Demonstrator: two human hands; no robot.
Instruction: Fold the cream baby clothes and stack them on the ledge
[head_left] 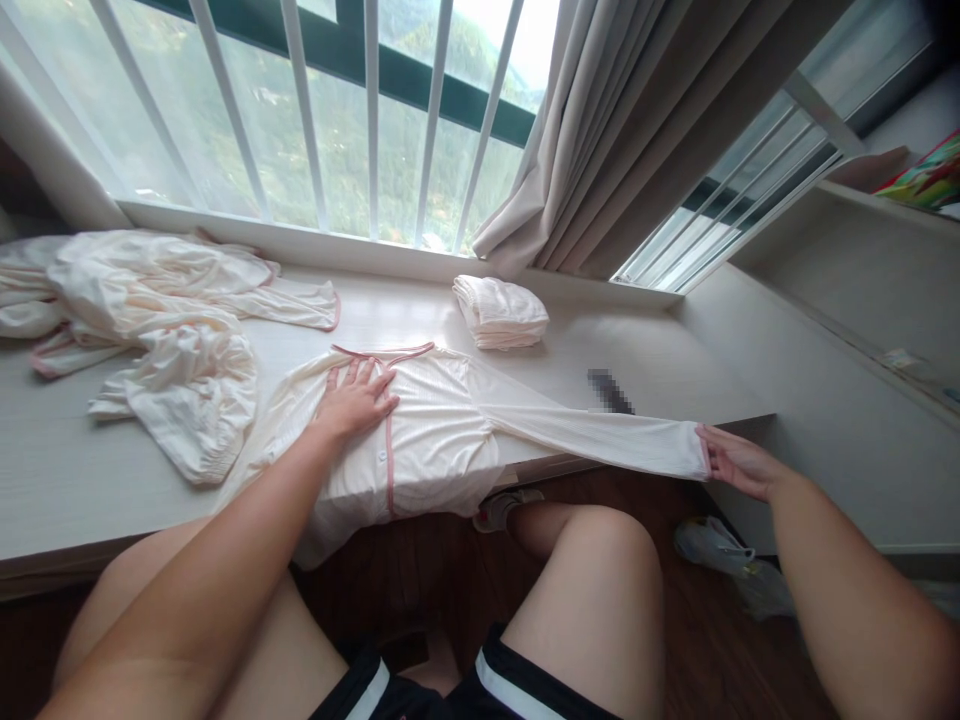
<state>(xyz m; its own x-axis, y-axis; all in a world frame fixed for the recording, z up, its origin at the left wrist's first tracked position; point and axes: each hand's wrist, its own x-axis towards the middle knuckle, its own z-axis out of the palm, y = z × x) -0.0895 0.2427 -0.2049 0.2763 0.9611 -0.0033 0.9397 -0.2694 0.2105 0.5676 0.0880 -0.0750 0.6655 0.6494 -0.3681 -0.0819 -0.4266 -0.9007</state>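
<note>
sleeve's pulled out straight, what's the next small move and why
Probably fold the sleeve in across the top: the right hand pinches its cuff, stretched past the ledge's edge, while the left hand presses the body flat.

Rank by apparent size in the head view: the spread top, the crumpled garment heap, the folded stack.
1. Crumpled garment heap and spread top: alike in extent, so unranked.
2. Folded stack: plainly smallest, though farthest from the camera.

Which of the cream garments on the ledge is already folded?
The small folded stack by the curtain. The top under both hands lies spread flat, and the pile at the left is loose and crumpled.
</note>
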